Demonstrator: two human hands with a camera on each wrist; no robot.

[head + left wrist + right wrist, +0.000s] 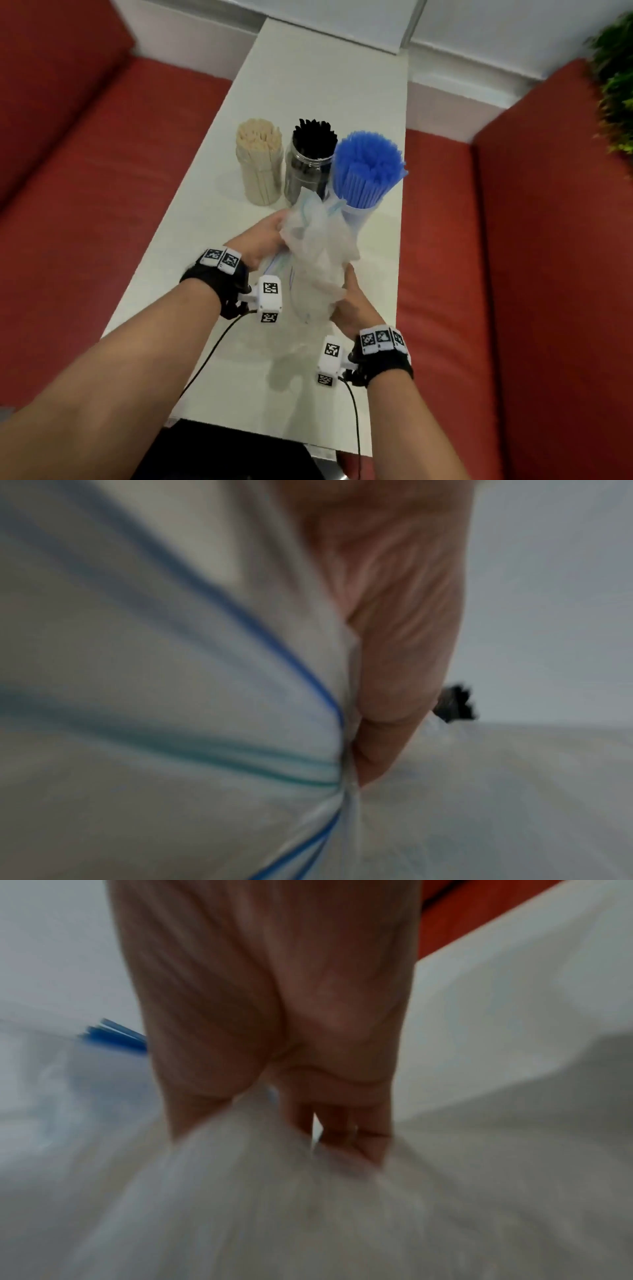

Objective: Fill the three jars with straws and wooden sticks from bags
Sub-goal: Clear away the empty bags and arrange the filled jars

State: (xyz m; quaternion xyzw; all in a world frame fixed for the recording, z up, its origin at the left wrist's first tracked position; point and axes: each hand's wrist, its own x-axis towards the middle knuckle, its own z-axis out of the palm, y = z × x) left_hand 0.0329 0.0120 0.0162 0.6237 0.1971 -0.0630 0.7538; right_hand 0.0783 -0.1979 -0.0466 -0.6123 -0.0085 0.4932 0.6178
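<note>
Three jars stand in a row on the white table [308,85]: one with wooden sticks [259,161], one with black straws [310,161], one with blue straws [368,168]. In front of them I hold a crumpled bundle of clear zip bags [317,253] with blue seal lines above the table. My left hand [265,236] grips its upper left side and my right hand [349,301] grips its lower right. The left wrist view shows the bag plastic [171,696] bunched against my fingers [394,669]. In the right wrist view my fingers [342,1118] curl into the plastic [274,1191].
Red sofa seats [445,274] flank the narrow table on both sides. A green plant [616,78] stands at the far right. A dark object [233,452] lies below the table's near edge. Cables [209,353] run from the wrist cameras.
</note>
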